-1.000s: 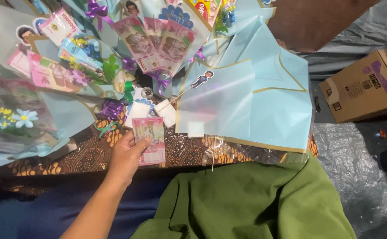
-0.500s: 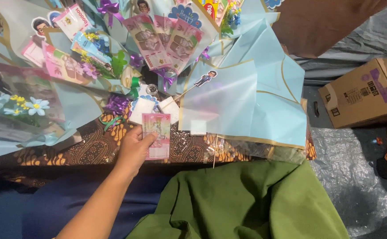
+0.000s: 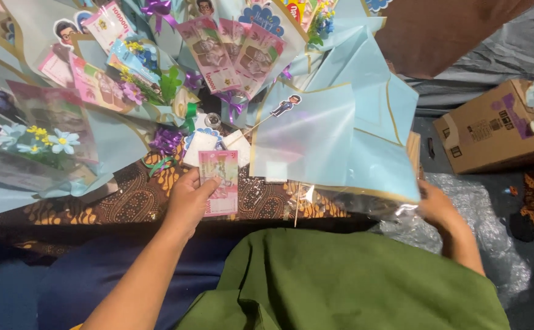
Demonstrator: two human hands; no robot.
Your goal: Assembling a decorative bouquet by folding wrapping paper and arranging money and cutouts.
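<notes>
Both our hands are busy at the near edge of the spread. Our left hand (image 3: 189,198) pinches a pink banknote (image 3: 219,182) by its left edge, thumb over the face and fingers behind, holding it upright just above the brown batik cloth (image 3: 129,198). Our right hand (image 3: 436,205) sits well apart on the other side, at the lower right corner of the pale blue wrapping sheet (image 3: 352,131); the crinkled clear film (image 3: 395,211) covers our fingers, so we cannot tell whether they grip the sheet or only rest against it.

With so shallow a pinch on the note, we judge it could fold or slip and drop among the loose pieces on the cloth. Just beyond it lie small white cards (image 3: 201,146) and a thin wooden stick carrying a little cartoon figure (image 3: 285,105); a careless sweep of the note could knock that stick askew or catch the purple ribbon (image 3: 166,140) beside it. Any tug from our right hand might drag the whole blue sheet and crease its gold-edged border.

Farther out, more pink banknotes (image 3: 233,52) fan out among paper flowers (image 3: 50,139), and shifting the wrapping could tilt them. A cardboard box (image 3: 493,125) stands well clear at the far right.
</notes>
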